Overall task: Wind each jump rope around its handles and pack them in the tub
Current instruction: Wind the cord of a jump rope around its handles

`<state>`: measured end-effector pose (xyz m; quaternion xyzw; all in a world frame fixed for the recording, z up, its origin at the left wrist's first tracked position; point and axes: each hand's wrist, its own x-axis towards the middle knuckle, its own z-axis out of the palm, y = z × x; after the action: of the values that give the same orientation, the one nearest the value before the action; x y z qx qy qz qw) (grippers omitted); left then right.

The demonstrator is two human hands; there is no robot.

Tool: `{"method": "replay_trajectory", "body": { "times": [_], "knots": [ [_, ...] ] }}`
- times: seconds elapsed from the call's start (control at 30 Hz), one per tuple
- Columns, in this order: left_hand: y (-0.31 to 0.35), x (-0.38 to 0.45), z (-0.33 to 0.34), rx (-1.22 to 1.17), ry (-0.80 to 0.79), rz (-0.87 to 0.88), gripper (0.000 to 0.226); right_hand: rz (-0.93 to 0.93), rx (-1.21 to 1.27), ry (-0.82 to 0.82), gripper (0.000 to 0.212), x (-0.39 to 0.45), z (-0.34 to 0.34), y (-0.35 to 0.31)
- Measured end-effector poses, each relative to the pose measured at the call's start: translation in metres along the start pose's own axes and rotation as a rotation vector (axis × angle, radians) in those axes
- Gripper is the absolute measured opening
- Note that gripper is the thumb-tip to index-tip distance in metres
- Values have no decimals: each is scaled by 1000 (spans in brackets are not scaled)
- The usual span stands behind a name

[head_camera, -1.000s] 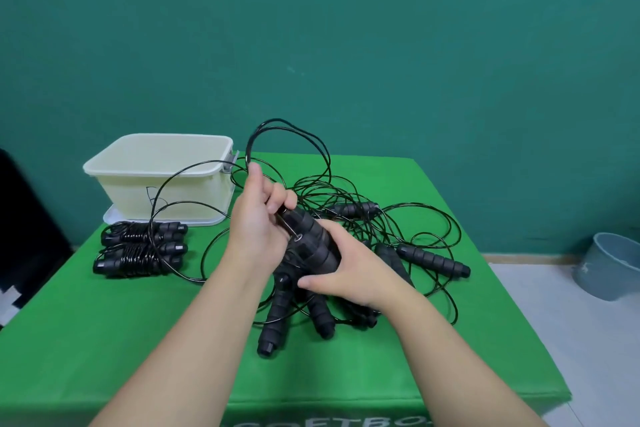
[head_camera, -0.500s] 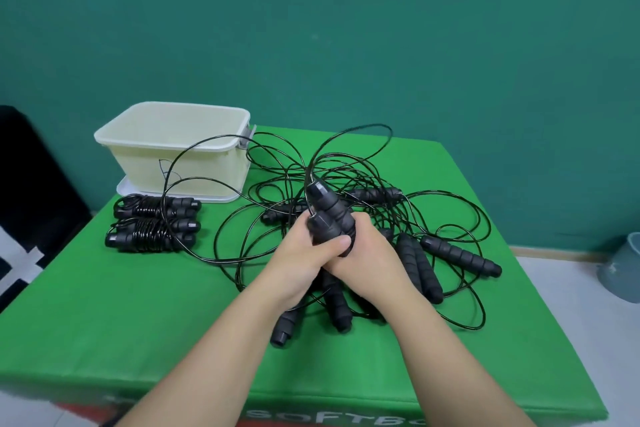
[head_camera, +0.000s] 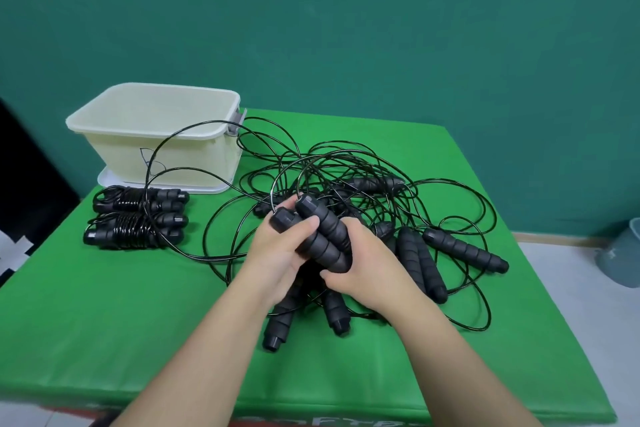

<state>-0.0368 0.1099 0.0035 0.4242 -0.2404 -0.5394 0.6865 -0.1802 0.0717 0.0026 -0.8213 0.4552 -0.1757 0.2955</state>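
Observation:
Two black foam jump rope handles lie side by side, gripped from the left by my left hand and from the right and below by my right hand. Thin black cord loops up from their tops. Around and under my hands lies a tangle of black cords with several loose handles. Two wound jump ropes rest at the left. The cream tub stands behind them at the back left.
The green mat covers the table. A white lid lies under the tub. A grey bin stands on the floor at the right. A dark object is at the left edge.
My hands have brought the two handles together and lowered them. The cord loop that my left hand held high has dropped toward the tangle. The camera view has tilted.

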Motion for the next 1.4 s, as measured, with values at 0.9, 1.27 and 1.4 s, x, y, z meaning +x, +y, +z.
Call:
{"method": "replay_trajectory", "body": {
  "times": [0.9, 1.27, 1.4],
  "knots": [
    [2, 12, -19, 1767, -107, 529, 61, -153, -354, 273, 45, 6, -9, 32],
    [6, 7, -28, 1459, -101, 388, 22, -150, -262, 252, 78, 7, -20, 37],
    [4, 3, -21, 1351, -109, 438, 16, -138, -251, 286, 61, 7, -21, 35]
  ]
}}
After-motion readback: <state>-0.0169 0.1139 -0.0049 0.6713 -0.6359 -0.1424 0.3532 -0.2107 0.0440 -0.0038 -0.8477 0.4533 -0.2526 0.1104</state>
